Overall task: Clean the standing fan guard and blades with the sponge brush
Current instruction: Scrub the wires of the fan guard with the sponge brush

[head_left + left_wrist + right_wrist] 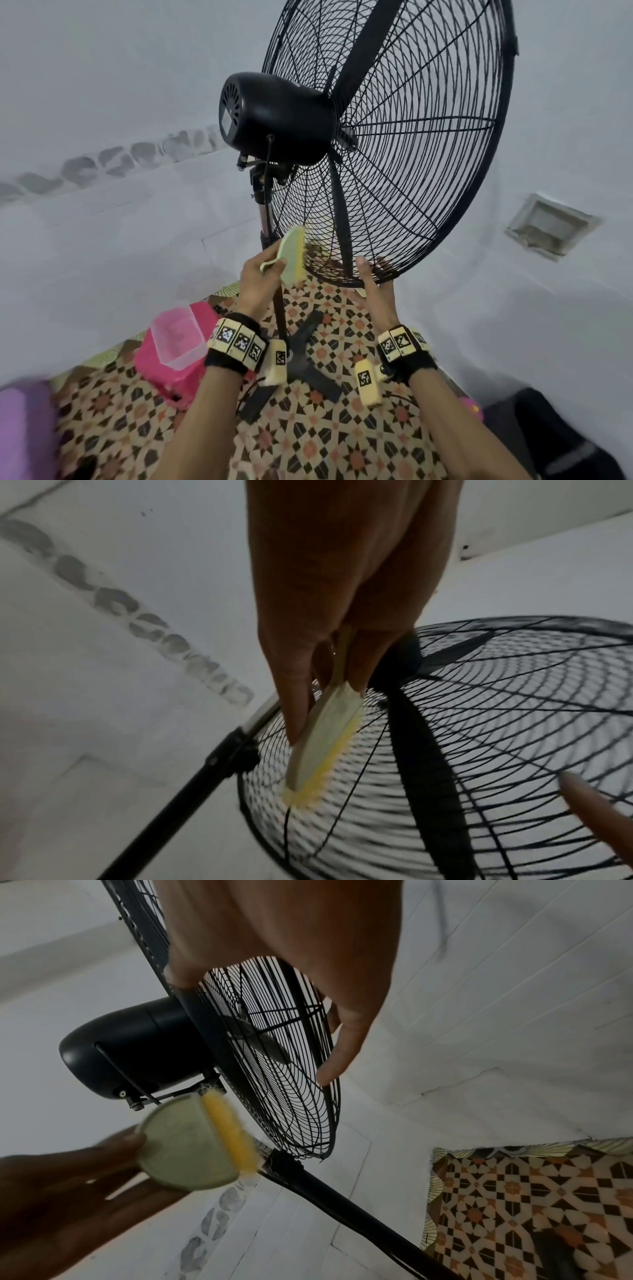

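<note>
One person's two hands are working at a single black standing fan (342,144) set on a patterned tile floor (342,442) against pale walls. The left hand (257,277) is clenching the one sponge brush (293,255), a pale green half-round body with a strip of yellow bristles along its straight edge; fingers and thumb are wrapping the handle loop, and the bristles are meeting the lower left of the wire guard (411,137) just beside the pole (265,219). In the left wrist view the sponge brush (322,745) is lying along the guard's rim with its bristles against the wires.

The right hand (375,284) is cupping the bottom rim of the guard, the thumb pointing up along the near face and the other fingers reaching behind the wires. In the right wrist view the right hand (308,947) is spanning the rim with the thumb on one side and the fingers on the other, only lightly bent.

Two blades are showing through the guard in the head view, one upper (363,51) and one lower (340,219). One motor housing (274,116) is sitting behind the guard. On the floor, one clear plastic tub (176,335) is resting on one pink container (161,370). Each wrist is wearing one marker-covered band, left (238,342) and right (402,342).
</note>
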A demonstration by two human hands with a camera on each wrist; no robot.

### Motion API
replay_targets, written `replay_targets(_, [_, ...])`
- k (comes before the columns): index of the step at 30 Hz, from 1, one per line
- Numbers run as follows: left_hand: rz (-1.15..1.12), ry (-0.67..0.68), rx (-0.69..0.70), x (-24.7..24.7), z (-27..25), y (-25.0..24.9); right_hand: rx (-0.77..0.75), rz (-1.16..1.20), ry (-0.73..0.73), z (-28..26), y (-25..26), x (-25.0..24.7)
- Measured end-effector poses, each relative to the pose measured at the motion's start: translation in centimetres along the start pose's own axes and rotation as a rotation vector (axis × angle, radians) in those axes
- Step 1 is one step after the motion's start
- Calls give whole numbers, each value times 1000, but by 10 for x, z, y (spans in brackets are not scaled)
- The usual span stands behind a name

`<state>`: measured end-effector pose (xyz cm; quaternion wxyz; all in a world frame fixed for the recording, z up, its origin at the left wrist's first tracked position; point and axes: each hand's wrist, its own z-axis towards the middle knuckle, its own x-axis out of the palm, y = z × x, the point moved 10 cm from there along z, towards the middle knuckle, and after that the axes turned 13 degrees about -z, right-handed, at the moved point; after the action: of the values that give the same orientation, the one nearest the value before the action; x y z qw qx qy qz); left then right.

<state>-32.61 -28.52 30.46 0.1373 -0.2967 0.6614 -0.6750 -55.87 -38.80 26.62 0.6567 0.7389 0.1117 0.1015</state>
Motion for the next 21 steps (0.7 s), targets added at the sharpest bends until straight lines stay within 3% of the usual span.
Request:
replay_targets(4, [-26,33,-146,19,-3,30,14,12,-22,0,-2,1])
replay_targets(15, [135,191,-273,24,-4,41,8,8,-31,-2,-1,1])
replay_targets(21, [233,143,-126,3,17,24,-16,-54,26,-5,4,8])
